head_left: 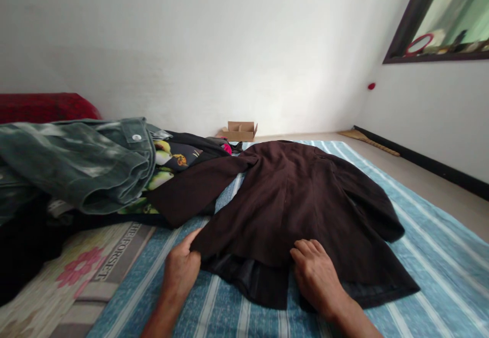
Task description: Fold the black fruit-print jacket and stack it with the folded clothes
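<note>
Grey-green denim point(95, 170) lies heaped at the left, beside a dark fruit-printed garment point(187, 154). Next, the left hand point(180, 264) is clamped on the near left corner of a dark brown coat point(294, 200), spread over a blue striped sheet point(431, 231). Well apart, the right hand point(315, 271) curls its fingers on the hem's middle. Farther right, a broom-like object point(367, 141) lies near the wall point(431, 108).

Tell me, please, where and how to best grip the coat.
Probably by both hem corners, from the near side: the coat lies spread with its hem nearest, the left hand gripping one corner, the other corner lying free.
</note>
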The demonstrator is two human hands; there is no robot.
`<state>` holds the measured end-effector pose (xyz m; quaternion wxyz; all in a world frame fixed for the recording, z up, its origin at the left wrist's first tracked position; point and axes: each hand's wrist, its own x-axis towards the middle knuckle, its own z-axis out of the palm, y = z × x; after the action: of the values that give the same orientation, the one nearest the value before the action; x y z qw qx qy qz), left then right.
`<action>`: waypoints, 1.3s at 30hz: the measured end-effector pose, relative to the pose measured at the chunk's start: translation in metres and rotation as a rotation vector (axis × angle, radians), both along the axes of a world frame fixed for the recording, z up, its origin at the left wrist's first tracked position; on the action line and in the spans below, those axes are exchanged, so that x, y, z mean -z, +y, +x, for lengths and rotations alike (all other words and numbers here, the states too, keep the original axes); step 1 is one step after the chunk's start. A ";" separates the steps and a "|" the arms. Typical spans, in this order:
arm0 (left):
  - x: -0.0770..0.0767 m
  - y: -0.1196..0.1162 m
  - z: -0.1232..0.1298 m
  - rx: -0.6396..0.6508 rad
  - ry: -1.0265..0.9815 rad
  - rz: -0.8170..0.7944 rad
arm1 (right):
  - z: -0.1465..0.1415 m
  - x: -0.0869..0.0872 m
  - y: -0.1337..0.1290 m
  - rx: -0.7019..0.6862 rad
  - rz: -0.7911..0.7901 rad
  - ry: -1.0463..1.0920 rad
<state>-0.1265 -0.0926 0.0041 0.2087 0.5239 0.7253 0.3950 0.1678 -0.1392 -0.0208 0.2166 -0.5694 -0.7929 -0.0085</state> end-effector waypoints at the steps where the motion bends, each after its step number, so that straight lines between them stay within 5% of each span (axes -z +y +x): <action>1: 0.000 -0.001 0.001 -0.006 -0.013 0.001 | 0.004 -0.003 0.001 -0.001 -0.008 0.015; 7: 0.003 -0.005 0.005 -0.046 -0.133 0.083 | 0.036 -0.027 0.019 0.141 0.071 0.155; 13: 0.004 -0.006 0.006 -0.060 -0.203 0.068 | 0.051 -0.041 0.032 0.336 0.134 0.062; 18: 0.005 -0.005 0.005 -0.051 -0.169 0.041 | 0.049 -0.045 0.034 0.558 -0.020 -0.069; 23: 0.007 -0.004 0.004 -0.019 -0.180 0.034 | 0.045 -0.047 0.020 0.629 -0.181 -0.099; 29: 0.004 -0.005 0.006 -0.012 -0.190 0.020 | 0.030 -0.039 -0.011 0.556 -0.216 -0.110; 33: 0.005 -0.006 0.006 -0.012 -0.178 0.035 | 0.001 -0.024 -0.034 0.242 -0.277 0.045; 36: 0.004 -0.006 0.006 -0.006 -0.180 0.033 | -0.022 -0.011 -0.047 -0.043 -0.179 0.123; 39: 0.004 -0.007 0.006 -0.001 -0.180 0.041 | -0.035 -0.003 -0.052 -0.072 -0.013 0.083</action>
<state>-0.1202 -0.0994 -0.0003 0.2622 0.4898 0.6957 0.4553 0.1326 -0.1914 -0.0180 0.2460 -0.5416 -0.8033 0.0281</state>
